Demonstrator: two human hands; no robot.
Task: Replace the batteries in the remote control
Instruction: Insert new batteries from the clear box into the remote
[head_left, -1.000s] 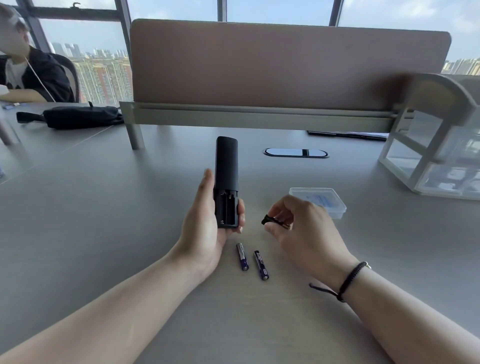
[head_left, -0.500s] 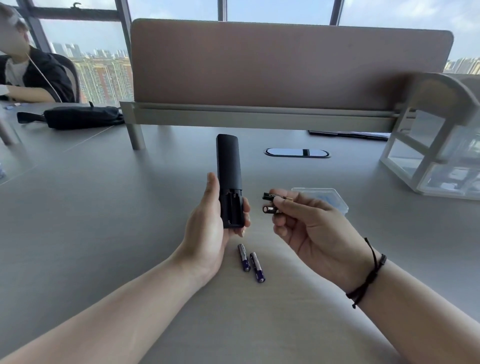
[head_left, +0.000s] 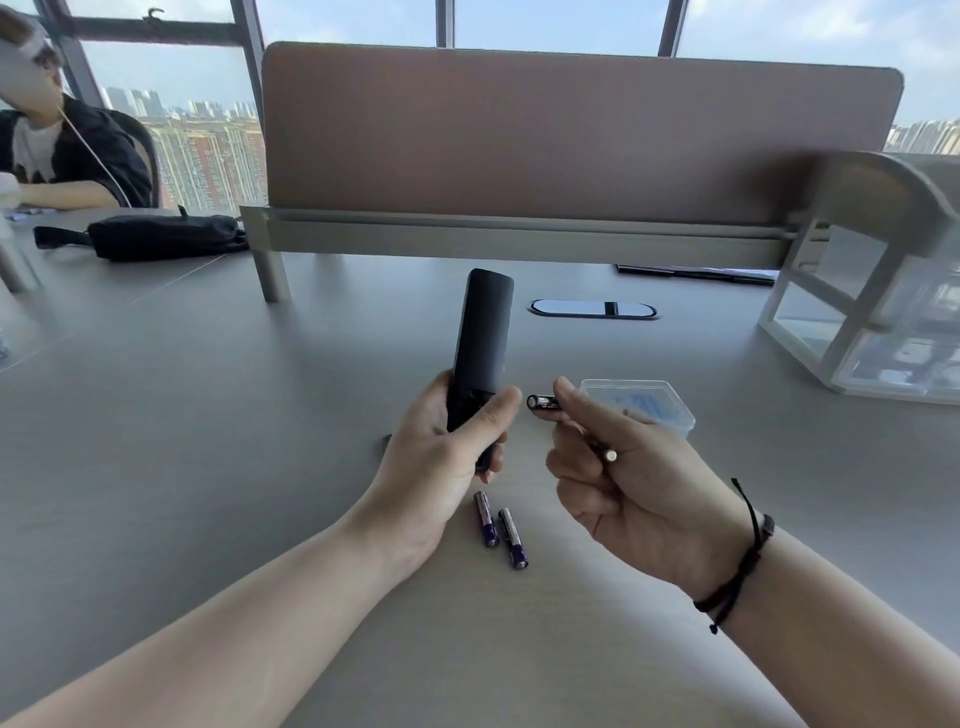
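My left hand (head_left: 447, 457) grips the lower end of a black remote control (head_left: 480, 343), held back side up above the grey desk (head_left: 208, 441); my thumb lies across its battery compartment and hides it. My right hand (head_left: 623, 478) holds two black batteries (head_left: 543, 402) just right of the remote; one points toward the remote, the other shows only its metal tip between my fingers. Two purple batteries (head_left: 501, 530) lie side by side on the desk below the remote. A clear plastic battery case (head_left: 641, 402) sits behind my right hand.
A brown desk divider (head_left: 571, 140) on a metal rail stands across the back. A white organizer with clear drawers (head_left: 872, 312) is at the right. A cable grommet (head_left: 592, 309) sits behind the remote. A black bag (head_left: 166, 236) and a seated person (head_left: 57, 150) are at the far left.
My left thumb has moved over the remote's open compartment, and the remote has tilted slightly left. My right hand has risen from the desk, turned palm-up and brought the black batteries close to the remote.
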